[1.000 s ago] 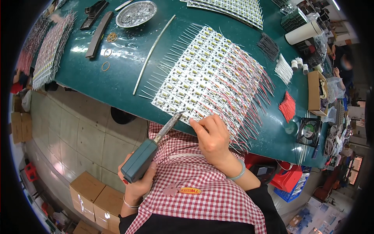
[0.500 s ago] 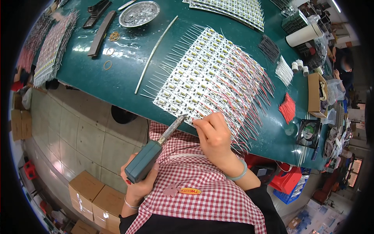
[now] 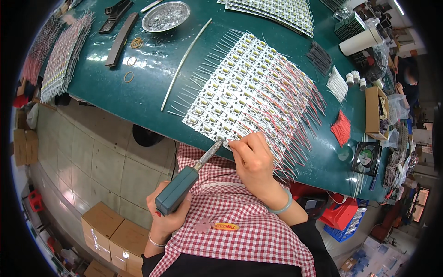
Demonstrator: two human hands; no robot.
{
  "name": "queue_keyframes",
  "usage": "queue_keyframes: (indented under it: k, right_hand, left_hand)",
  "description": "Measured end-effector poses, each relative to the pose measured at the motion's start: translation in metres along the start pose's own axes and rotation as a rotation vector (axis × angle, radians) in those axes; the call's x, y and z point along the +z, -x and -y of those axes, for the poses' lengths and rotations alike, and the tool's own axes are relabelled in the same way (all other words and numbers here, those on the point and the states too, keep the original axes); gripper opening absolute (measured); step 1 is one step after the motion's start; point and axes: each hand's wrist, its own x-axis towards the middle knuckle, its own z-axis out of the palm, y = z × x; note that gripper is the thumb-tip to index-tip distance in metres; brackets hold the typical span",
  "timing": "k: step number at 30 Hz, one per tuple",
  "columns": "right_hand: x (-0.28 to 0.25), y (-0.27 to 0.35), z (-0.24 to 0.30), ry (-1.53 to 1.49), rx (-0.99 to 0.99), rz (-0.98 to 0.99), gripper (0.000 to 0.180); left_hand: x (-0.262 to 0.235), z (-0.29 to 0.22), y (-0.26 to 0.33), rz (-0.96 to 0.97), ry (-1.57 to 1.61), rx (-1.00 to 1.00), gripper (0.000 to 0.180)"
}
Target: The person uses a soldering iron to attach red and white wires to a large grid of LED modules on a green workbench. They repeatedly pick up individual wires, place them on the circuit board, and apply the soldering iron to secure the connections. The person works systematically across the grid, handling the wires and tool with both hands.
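My left hand [image 3: 167, 216] is wrapped round the dark green handle of a gun-shaped soldering iron [image 3: 177, 189]. The iron slants up and to the right, its tip at the near edge of a white circuit board panel [image 3: 206, 112]. Rows of small yellowish components cover the panel. Pale wires stick out along its left side, and red wires [image 3: 308, 99] fan out on its right. Beside the tip, my right hand [image 3: 256, 161] is closed in a pinch over the panel's near corner. Whatever its fingertips hold is too small and hidden to make out.
A long pale rod [image 3: 186, 64] and a metal dish [image 3: 166, 17] lie beyond the panel on the green table [image 3: 152, 99]. Bundles of black [image 3: 319, 57], white [image 3: 337, 84] and red wires [image 3: 340, 129] lie right, near a small fan [image 3: 366, 158]. More wired boards [image 3: 67, 55] stand far left.
My left hand has moved the soldering iron slightly up and to the right, bringing its tip closer to my right fingertips. My right hand has barely moved.
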Motion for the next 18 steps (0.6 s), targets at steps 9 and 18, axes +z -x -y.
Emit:
queue_keyframes:
  k: [9, 18]
  right_hand:
    - [-0.001, -0.002, 0.002, 0.011, 0.001, 0.009, 0.014]
    - [-0.001, -0.002, 0.003, 0.026, 0.004, 0.033, 0.015]
  left_hand:
    - [0.001, 0.001, 0.001, 0.004, -0.028, 0.006, 0.018]
    - [-0.001, 0.016, 0.021, -0.129, 0.165, -0.262, 0.022]
